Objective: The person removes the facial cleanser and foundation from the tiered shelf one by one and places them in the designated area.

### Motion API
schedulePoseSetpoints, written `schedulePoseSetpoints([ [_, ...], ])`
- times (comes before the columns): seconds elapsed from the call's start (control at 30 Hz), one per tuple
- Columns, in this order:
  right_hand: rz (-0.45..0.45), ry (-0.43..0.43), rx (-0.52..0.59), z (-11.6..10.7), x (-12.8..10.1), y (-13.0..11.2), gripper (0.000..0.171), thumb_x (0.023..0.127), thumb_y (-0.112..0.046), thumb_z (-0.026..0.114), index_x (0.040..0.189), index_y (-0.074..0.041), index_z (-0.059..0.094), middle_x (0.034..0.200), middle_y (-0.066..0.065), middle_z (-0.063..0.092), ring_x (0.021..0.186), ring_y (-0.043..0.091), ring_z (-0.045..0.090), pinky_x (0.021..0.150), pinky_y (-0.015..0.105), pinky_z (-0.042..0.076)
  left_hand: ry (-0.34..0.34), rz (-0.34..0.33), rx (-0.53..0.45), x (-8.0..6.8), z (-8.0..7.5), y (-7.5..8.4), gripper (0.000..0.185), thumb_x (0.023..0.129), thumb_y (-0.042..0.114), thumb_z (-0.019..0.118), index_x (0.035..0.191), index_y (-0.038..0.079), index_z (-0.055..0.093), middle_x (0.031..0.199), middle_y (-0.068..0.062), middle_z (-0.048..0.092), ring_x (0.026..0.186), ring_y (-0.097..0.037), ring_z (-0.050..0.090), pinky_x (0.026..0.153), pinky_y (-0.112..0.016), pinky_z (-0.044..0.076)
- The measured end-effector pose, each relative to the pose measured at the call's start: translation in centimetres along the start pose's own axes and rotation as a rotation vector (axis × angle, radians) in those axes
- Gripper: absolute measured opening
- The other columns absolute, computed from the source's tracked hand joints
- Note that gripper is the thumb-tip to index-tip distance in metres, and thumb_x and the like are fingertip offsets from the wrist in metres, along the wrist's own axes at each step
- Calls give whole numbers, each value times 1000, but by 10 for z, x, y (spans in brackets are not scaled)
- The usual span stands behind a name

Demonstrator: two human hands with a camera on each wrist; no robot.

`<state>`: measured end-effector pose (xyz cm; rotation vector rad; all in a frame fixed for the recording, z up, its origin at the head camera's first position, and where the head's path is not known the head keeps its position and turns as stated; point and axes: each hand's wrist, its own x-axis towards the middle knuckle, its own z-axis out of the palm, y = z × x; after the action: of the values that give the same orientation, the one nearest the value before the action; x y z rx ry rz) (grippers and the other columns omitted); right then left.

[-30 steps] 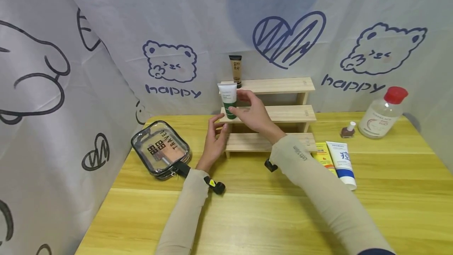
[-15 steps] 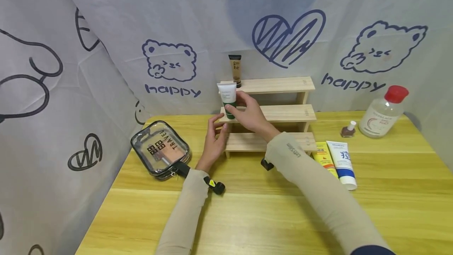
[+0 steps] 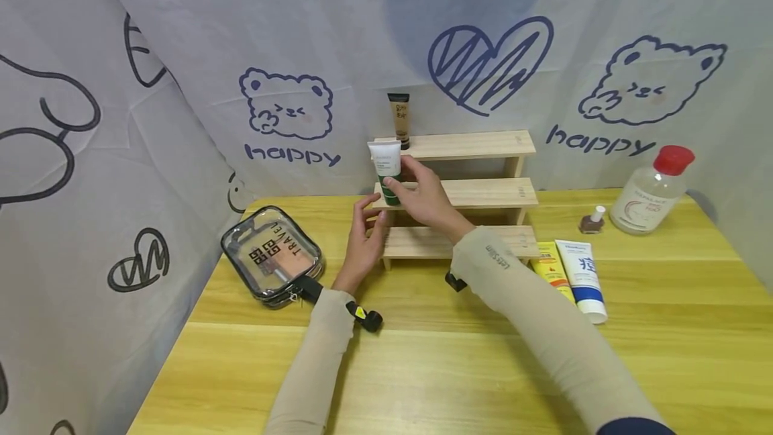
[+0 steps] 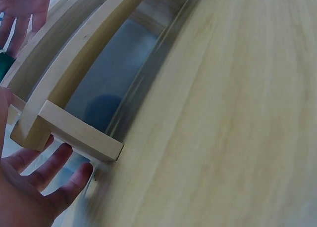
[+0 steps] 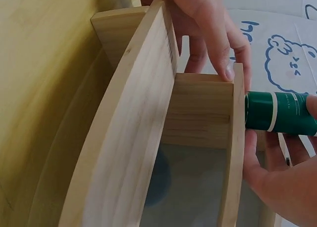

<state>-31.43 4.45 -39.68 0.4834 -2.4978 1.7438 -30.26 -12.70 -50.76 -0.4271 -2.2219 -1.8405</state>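
My right hand (image 3: 400, 180) grips a green and white tube (image 3: 386, 168), held upright, cap down, at the left end of the middle step of a wooden three-step shelf (image 3: 483, 192). In the right wrist view the tube's green end (image 5: 280, 112) lies against the shelf's edge, with my right hand (image 5: 285, 180) under it. My left hand (image 3: 370, 217) rests with straight fingers against the shelf's left end. Its spread fingers (image 4: 44, 177) show beside the shelf's side piece (image 4: 79, 135). A brown tube (image 3: 399, 119) stands on the top step.
A clear travel pouch (image 3: 272, 254) lies left of the shelf on the yellow table (image 3: 459, 368). To the right lie a yellow tube (image 3: 551, 267) and a white and blue tube (image 3: 583, 277), with a small nail polish bottle (image 3: 592, 220) and a red-capped bottle (image 3: 652, 190) behind. Printed cloth walls stand behind and left.
My right hand's fingers have closed round the green tube and drawn slightly left with it. The left hand has stayed at the shelf's end.
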Motion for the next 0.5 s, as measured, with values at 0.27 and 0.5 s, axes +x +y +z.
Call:
schedulePoseSetpoints([
  [0.27,3,23,8,-10,-8,-4,47,111,-24,66,155,-10,55,150,17,65,142,37,61,121,54,49,-18,-6,39,-2,-1,-1,44,117,24,52,160,19,41,152,-21,58,138,-39,61,111,-58,53],
  [0.5,-58,37,-27,-27,-13,-5,44,111,-22,65,153,-8,56,147,19,66,138,38,64,120,54,50,-19,-5,51,-2,-2,-1,44,118,25,50,161,21,39,150,-24,57,137,-43,60,110,-58,53],
])
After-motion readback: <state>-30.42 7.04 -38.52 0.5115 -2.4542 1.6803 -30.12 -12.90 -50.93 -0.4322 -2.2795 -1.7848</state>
